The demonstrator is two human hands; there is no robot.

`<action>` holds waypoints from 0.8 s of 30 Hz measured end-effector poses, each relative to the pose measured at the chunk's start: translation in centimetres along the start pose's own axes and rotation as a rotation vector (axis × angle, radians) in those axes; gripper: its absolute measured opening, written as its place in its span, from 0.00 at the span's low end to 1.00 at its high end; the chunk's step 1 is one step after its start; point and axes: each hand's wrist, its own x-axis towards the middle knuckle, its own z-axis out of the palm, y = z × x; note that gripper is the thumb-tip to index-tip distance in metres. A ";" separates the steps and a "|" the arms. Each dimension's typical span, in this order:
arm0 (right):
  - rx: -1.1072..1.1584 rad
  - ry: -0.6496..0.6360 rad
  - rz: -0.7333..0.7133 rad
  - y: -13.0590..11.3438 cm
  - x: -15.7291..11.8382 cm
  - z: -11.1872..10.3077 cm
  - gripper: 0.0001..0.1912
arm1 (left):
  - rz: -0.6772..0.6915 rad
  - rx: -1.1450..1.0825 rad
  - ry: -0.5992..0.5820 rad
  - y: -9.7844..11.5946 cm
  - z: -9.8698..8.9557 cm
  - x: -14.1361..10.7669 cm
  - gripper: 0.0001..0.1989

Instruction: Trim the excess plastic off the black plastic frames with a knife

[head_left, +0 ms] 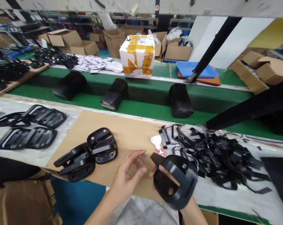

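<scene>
The right hand (176, 190) is clamped on a black moulded plastic shell (176, 181), its fingers (167, 172) wrapped over the shell's inner face, with a short dark tab (156, 158) pointing toward 10 o'clock. The left hand (128, 178) is open and slightly curled, just beside that tab but not visibly touching it, so the hands are apart by a narrow gap.

Both hands are over the near edge of a brown cardboard sheet (122, 140) on the worktop (31, 156). At 10 o'clock from the left hand, two stacked pairs of black shells (101, 145) sit on the sheet, with a stretch of cardboard between them and the fingers. A small white packet with red print (157, 144) lies at 1 o'clock from the left hand, at the sheet's right edge. Just past it, from 1 to 3 o'clock of the right hand, spreads a tangled heap of black straps (216, 156). Beyond the worktop's far edge, three perforated black housings (114, 93) stand on a green conveyor belt (141, 107) at 12 o'clock.
</scene>
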 end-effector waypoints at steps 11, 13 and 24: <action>0.420 -0.148 0.350 2.1 -1.3 2.7 0.34 | -0.233 -0.406 -0.007 0.8 -0.6 0.2 0.26; 0.392 -0.153 0.306 1.7 -1.3 2.7 0.33 | -0.241 -0.522 -0.010 0.7 -0.6 0.0 0.25; -0.070 -0.203 0.198 3.8 -1.4 1.3 0.34 | -0.403 -0.887 -0.032 0.9 -0.3 -0.5 0.20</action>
